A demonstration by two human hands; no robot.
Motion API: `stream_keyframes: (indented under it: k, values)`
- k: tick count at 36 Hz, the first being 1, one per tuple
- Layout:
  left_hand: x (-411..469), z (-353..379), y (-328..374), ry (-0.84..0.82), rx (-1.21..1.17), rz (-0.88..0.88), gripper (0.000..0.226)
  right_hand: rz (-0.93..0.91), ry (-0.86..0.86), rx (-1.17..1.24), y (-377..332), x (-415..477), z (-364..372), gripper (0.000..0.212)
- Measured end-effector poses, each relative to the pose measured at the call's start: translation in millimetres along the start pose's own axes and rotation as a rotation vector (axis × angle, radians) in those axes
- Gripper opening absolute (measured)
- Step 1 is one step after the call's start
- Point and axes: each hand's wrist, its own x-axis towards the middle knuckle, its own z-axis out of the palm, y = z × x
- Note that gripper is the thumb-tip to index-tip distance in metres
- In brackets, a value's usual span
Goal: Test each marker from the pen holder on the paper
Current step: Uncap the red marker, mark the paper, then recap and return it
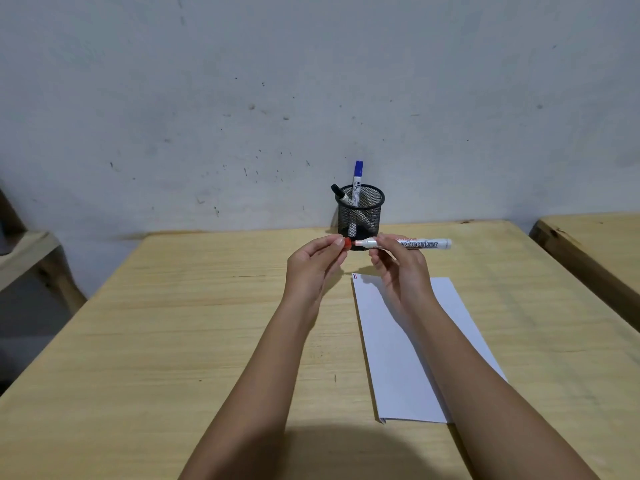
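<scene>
Red whiteboard marker [408,243] held level at frame centre, cap [347,244] just off
Long axis left-right, tip leftward; right hand [401,271] pinches the barrel, left hand [313,268] pinches the red cap, above paper [408,351], before mesh pen holder [360,213]

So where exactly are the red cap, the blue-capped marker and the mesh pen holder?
red cap [347,243], head view, on its end showing between the left fingertips.
blue-capped marker [358,168], head view, on the blue cap standing above the holder.
mesh pen holder [367,216], head view, on its front mesh wall.
</scene>
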Motion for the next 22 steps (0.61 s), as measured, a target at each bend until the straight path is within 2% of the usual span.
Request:
stream_keyframes:
  k: [7, 22]
  values:
    - [-2.9, 2.0, -1.6, -0.008, 0.077, 0.006, 0.007, -0.014, -0.073, -0.123, 0.6, -3.2, 2.6, 0.011]
    - [-11.5, -0.5, 2.3, -0.015, 0.155, 0.071, 0.006, -0.071, -0.133, -0.186, 6.2, -5.4, 4.9, 0.007]
